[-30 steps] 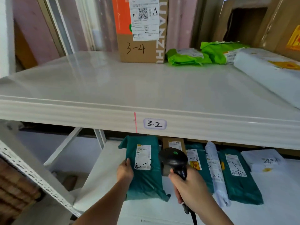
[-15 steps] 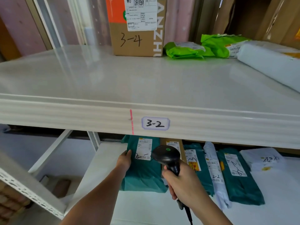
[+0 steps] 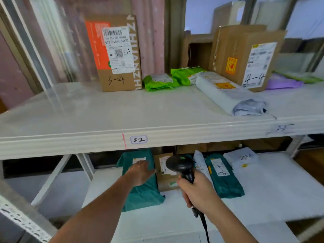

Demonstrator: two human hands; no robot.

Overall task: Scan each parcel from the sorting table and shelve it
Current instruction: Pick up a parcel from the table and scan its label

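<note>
A teal poly-bag parcel [image 3: 142, 192] lies flat on the lower shelf [image 3: 273, 188], under the shelf edge labelled 3-2 [image 3: 138, 139]. My left hand [image 3: 140, 172] rests on top of it with fingers straight, covering part of its white label. My right hand [image 3: 198, 192] grips the handle of a black barcode scanner [image 3: 180, 165], whose head is held over a small brown box [image 3: 165, 172] just right of the teal parcel. The scanner's cable hangs down from my fist.
More teal and white bags [image 3: 222, 174] lie to the right on the lower shelf. The upper shelf [image 3: 122, 116] carries a box marked 3-4 [image 3: 119, 53], green bags [image 3: 158, 81], a white roll parcel [image 3: 226, 92] and a box marked 4-4 [image 3: 245, 58].
The teal parcel has been pushed further back on the lower shelf. My left hand went from gripping its left edge to lying flat on top. The view tilted up.
</note>
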